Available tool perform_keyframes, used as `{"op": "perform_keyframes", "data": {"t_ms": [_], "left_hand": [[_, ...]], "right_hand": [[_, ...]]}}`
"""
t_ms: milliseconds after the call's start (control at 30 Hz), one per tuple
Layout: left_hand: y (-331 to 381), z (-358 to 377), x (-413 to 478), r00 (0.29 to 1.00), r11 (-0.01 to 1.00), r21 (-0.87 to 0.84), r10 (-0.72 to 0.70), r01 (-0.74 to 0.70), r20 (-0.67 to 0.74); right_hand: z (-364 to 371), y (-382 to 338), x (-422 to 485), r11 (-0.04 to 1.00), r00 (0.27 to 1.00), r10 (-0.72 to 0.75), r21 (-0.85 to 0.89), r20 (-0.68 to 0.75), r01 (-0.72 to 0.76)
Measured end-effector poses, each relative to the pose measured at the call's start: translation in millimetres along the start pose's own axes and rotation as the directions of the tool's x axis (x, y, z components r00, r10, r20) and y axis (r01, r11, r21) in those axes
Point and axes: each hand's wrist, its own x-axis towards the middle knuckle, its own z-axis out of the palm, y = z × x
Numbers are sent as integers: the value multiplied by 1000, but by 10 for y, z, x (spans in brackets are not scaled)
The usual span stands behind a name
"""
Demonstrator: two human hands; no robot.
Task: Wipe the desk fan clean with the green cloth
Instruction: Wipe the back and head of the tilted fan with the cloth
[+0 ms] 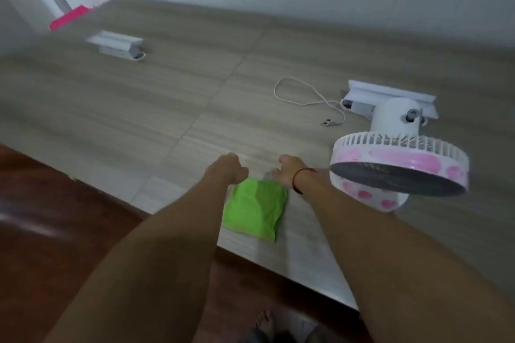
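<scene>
A folded green cloth (255, 210) lies near the front edge of the wooden table (167, 97). My left hand (227, 168) is curled like a fist at the cloth's far left corner. At the far right corner is my right hand (284, 171), fingers curled, with a red string on its wrist. Both hands seem to pinch the cloth's far edge, which looks slightly raised; the fingertips are hidden. The white and pink desk fan (398, 167) stands to the right of my right hand, its grille tilted down toward me. Its white cord (303, 101) lies loose behind.
A white bracket-like part (390, 97) sits behind the fan's motor housing. A similar white part (118, 44) lies at the far left. A pink-headed tool with a pale handle (69, 18) leans at the back left corner. Dark red floor runs below the table's front edge.
</scene>
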Motion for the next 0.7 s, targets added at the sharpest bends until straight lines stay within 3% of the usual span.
{"op": "perform_keyframes", "data": {"t_ms": [167,300,400,467,567,700], "left_hand": [[-208,485,3,993,993,-54,-101,104,59],[-308,714,61,985,979,-128,-167,161,-36],[-272,831,66,975,908,-376,-218,185,-49],[-227,895,61,976,862,-472,-216,186,-10],[-179,920,50,980,902,-383,-190,199,62],[-85,734,-21,995,905,-416,-99,85,-12]], "right_hand": [[459,233,42,980,981,196,25,18,-196],[722,346,83,900,926,366,287,-91,-328],[829,329,117,775,870,488,497,-78,-390],[867,318,118,744,874,486,530,-14,-406],[874,301,92,823,931,356,444,81,-354],[696,172,24,828,973,231,524,11,-202]]}}
